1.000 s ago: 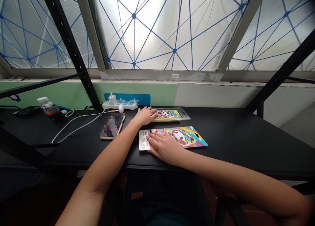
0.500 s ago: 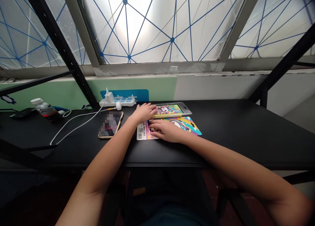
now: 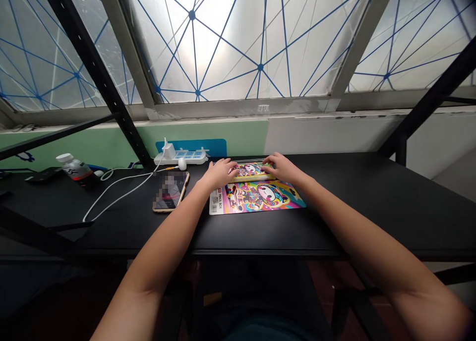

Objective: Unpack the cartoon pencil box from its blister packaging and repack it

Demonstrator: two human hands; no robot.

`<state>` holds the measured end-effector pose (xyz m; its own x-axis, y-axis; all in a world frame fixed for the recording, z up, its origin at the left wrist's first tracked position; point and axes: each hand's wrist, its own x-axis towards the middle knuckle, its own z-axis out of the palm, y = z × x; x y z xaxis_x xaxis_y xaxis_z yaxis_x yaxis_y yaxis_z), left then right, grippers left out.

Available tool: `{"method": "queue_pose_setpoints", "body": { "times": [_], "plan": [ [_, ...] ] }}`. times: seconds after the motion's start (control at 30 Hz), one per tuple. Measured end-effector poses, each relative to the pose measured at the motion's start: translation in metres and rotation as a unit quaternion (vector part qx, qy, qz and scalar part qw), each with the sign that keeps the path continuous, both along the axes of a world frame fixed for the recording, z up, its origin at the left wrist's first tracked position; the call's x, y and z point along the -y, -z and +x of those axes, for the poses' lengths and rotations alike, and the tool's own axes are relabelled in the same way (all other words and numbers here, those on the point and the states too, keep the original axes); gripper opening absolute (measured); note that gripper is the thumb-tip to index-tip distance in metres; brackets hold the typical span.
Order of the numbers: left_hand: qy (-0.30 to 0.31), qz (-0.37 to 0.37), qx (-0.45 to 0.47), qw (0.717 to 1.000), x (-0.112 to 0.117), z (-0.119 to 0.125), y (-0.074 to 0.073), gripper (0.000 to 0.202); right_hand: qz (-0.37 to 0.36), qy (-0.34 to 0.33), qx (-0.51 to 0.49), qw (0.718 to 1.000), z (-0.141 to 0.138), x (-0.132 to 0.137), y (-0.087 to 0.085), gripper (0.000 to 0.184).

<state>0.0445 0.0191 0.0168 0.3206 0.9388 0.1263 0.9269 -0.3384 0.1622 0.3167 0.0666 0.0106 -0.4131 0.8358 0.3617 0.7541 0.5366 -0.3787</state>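
Observation:
A colourful pencil box (image 3: pixel 250 170) with cartoon print lies flat on the desk, in or by its clear plastic packaging, of which little shows. My left hand (image 3: pixel 219 174) has its fingers curled over the left end of the box. At the opposite end, my right hand (image 3: pixel 283 168) grips the box with fingers bent over its edge. Nearer to me lies a printed cardboard sheet (image 3: pixel 256 198) marked PENCIL BOX, with a barcode on its left end. Neither hand covers the sheet's middle.
Left of the hands lies a phone (image 3: pixel 171 192). Behind it are a white power strip (image 3: pixel 186 157) with a plugged-in charger and a looping white cable (image 3: pixel 111 204). A white-capped bottle (image 3: pixel 76 170) stands further left. Black metal posts (image 3: pixel 100 78) flank the black desk (image 3: pixel 357 202).
My right hand has moved off the cardboard sheet, up and right to the pencil box's right end. The sheet's print is now uncovered. My left hand has stayed at the box's left end.

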Motion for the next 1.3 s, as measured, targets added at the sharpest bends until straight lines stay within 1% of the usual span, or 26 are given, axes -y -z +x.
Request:
{"method": "queue_pose_setpoints", "body": {
  "times": [0.1, 0.17, 0.37, 0.5, 0.63, 0.77, 0.87, 1.03, 1.2, 1.3],
  "plan": [
    [0.001, 0.004, 0.005, 1.0, 0.0, 0.0, 0.001, 0.054, -0.025, -0.01, 0.026, 0.999, 0.003, -0.012, 0.003, 0.036],
    [0.002, 0.004, 0.007, 1.0, 0.0, 0.0, 0.001, 0.054, -0.046, -0.019, 0.043, 0.998, 0.004, -0.017, 0.001, 0.043],
    [-0.001, 0.005, 0.012, 1.0, 0.001, 0.001, 0.0, 0.052, -0.113, -0.044, 0.104, 0.987, 0.009, -0.036, -0.014, 0.07],
    [-0.002, 0.005, 0.012, 1.0, 0.0, 0.0, 0.002, 0.051, -0.136, -0.072, 0.147, 0.977, 0.003, -0.055, -0.024, 0.072],
    [-0.002, 0.004, 0.015, 1.0, -0.001, 0.0, 0.003, 0.052, -0.12, -0.069, 0.163, 0.977, -0.002, -0.063, -0.024, 0.066],
    [-0.002, 0.004, 0.026, 1.0, -0.001, -0.001, 0.003, 0.054, -0.095, -0.05, 0.171, 0.979, -0.002, -0.059, -0.02, 0.062],
    [-0.005, 0.009, 0.037, 0.999, -0.001, -0.001, 0.001, 0.055, -0.071, -0.036, 0.172, 0.982, -0.003, -0.054, -0.021, 0.06],
    [-0.021, 0.034, 0.048, 0.998, -0.001, -0.001, -0.002, 0.061, -0.017, -0.023, 0.154, 0.988, -0.005, -0.039, -0.021, 0.062],
    [-0.03, 0.078, 0.044, 0.995, 0.0, -0.003, -0.005, 0.06, 0.032, -0.024, 0.104, 0.994, 0.0, -0.019, -0.011, 0.057],
    [-0.034, 0.091, 0.051, 0.994, 0.0, -0.005, -0.008, 0.065, 0.049, -0.023, 0.081, 0.995, 0.004, -0.01, -0.006, 0.054]
  ]
}}
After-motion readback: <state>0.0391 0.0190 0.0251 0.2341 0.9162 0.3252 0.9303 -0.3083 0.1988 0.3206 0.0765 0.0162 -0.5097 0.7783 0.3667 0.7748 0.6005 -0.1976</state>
